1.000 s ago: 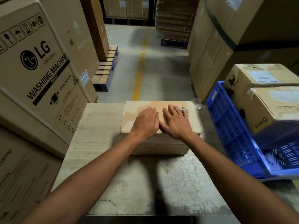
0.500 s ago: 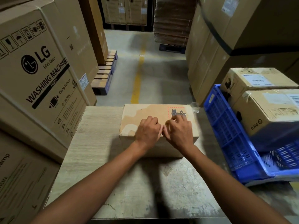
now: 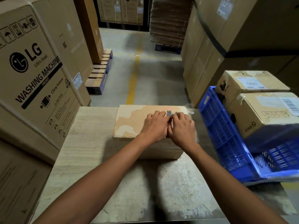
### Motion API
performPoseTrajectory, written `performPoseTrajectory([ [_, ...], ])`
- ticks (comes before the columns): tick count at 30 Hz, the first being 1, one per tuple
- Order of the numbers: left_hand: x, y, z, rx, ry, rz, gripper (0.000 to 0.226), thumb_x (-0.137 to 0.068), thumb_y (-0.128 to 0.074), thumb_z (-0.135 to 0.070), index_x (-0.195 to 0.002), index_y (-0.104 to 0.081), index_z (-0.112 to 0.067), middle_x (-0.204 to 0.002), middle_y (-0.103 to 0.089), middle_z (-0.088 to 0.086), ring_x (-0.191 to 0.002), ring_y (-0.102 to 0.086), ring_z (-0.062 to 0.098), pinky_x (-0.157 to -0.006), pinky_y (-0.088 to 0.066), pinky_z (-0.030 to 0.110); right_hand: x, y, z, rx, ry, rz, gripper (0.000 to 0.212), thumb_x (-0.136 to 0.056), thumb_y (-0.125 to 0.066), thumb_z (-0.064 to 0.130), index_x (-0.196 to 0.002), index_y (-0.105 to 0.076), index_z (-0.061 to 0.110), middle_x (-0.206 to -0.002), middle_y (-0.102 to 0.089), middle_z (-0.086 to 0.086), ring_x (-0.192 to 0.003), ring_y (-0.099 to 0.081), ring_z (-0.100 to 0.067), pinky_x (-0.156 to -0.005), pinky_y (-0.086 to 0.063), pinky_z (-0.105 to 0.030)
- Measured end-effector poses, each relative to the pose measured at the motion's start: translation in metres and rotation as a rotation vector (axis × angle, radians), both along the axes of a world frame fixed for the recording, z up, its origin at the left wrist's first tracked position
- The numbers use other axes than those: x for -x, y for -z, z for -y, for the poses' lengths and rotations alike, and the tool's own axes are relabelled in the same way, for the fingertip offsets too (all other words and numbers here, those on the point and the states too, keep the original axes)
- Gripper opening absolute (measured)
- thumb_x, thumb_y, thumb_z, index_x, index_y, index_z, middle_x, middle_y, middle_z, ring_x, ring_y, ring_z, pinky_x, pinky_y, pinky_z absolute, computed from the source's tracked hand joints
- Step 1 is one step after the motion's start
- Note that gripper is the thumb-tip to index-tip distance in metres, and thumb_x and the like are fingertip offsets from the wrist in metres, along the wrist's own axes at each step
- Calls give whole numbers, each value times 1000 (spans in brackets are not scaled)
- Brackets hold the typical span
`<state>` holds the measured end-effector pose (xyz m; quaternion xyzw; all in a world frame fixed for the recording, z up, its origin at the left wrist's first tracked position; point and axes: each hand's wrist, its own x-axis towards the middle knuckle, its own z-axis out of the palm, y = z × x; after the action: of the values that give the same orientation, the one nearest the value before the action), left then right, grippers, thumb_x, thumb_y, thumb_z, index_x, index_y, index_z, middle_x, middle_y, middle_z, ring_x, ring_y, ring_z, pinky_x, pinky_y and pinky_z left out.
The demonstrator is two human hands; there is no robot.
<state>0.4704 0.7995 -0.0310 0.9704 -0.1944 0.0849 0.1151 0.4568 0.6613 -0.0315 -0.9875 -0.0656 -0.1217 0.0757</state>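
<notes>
A small brown cardboard box (image 3: 129, 122) with a torn, patchy top lies at the far side of a worn table (image 3: 90, 135). My left hand (image 3: 155, 126) and my right hand (image 3: 182, 128) lie side by side on the right part of its lid, fingers pointing away from me. The fingertips reach a printed mark under a red dashed outline (image 3: 171, 109) near the far right corner. Motion blur hides how far the fingers are bent. A bit of clear tape (image 3: 190, 109) sticks out at the box's far right corner.
A blue plastic crate (image 3: 226, 135) stands right of the table with two taped cartons (image 3: 265, 113) in it. Large LG washing machine boxes (image 3: 37, 75) rise at the left, tall stacked cartons (image 3: 218, 38) at the right. Beyond lies a concrete aisle with a yellow line (image 3: 133, 80) and a pallet (image 3: 100, 71).
Both hands slid rightward across the lid, from its middle toward the far right corner. They first curled and drew back, then reached forward again. The camera view shifted slightly.
</notes>
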Motion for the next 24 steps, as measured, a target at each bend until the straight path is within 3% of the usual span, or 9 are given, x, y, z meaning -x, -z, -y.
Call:
performPoseTrajectory([
  [3, -2, 5, 0, -35, -10, -32, 42, -98, -40, -29, -137, -51, -18, -151, -45, 3, -134, -42, 24, -108, -34, 47, -2, 4, 0, -48, -70, -68, 52, -96, -31, 39, -132, -56, 12, -146, -50, -11, -139, -41, -29, -112, -31, -48],
  [7, -5, -1, 1, -19, -15, -61, 41, -98, -41, -29, -135, -55, -19, -149, -49, 0, -133, -43, 22, -110, -34, 45, -1, 1, 0, -37, -56, -57, 52, -95, -26, 42, -129, -55, 15, -146, -49, -7, -137, -41, -25, -110, -32, -51],
  [9, -6, -4, -3, -17, -44, -61, 37, -98, -42, -32, -129, -59, -21, -145, -53, -2, -131, -44, 20, -109, -33, 46, 0, 1, -2, -60, 24, -97, 48, -95, -32, 48, -130, -51, 21, -149, -42, -3, -139, -36, -23, -110, -27, -60],
  [12, 0, -5, -20, -43, -272, -22, 42, -98, -43, -43, -132, -57, -24, -152, -45, 2, -138, -39, 22, -114, -22, 57, 3, 3, -3, -175, 261, -174, 64, -90, -44, 66, -137, -44, 23, -156, -31, -12, -145, -26, -32, -109, -28, -62],
  [15, 5, -7, -53, 44, -599, -139, 65, -97, -43, -57, -153, -31, -25, -163, -22, 9, -149, -19, 33, -113, -12, 69, 2, -2, -1, -309, 386, -256, 87, -88, -50, 72, -152, -27, 17, -159, -27, -19, -142, -32, -38, -105, -39, -53],
  [17, 7, -9, -74, 162, -694, -218, 79, -96, -46, -62, -157, -15, -23, -164, -14, 14, -146, -21, 41, -110, -24, 67, -1, -4, 0, -356, 394, -257, 91, -88, -55, 69, -155, -23, 16, -153, -37, -16, -134, -43, -36, -99, -45, -50],
  [20, 7, -9, -92, 308, -699, -268, 87, -94, -51, -63, -159, -6, -27, -158, -23, 19, -134, -39, 43, -98, -44, 53, -3, -4, 1, -414, 411, -231, 94, -86, -62, 66, -155, -21, 17, -144, -48, -15, -129, -50, -34, -96, -48, -53],
  [24, 7, -8, -103, 249, -681, -345, 86, -91, -41, -73, -159, -9, -31, -150, -31, 19, -129, -40, 41, -95, -45, 48, -5, -5, 6, -505, 442, -282, 104, -84, -64, 70, -159, -5, 28, -141, -45, -21, -127, -50, -38, -97, -47, -53],
])
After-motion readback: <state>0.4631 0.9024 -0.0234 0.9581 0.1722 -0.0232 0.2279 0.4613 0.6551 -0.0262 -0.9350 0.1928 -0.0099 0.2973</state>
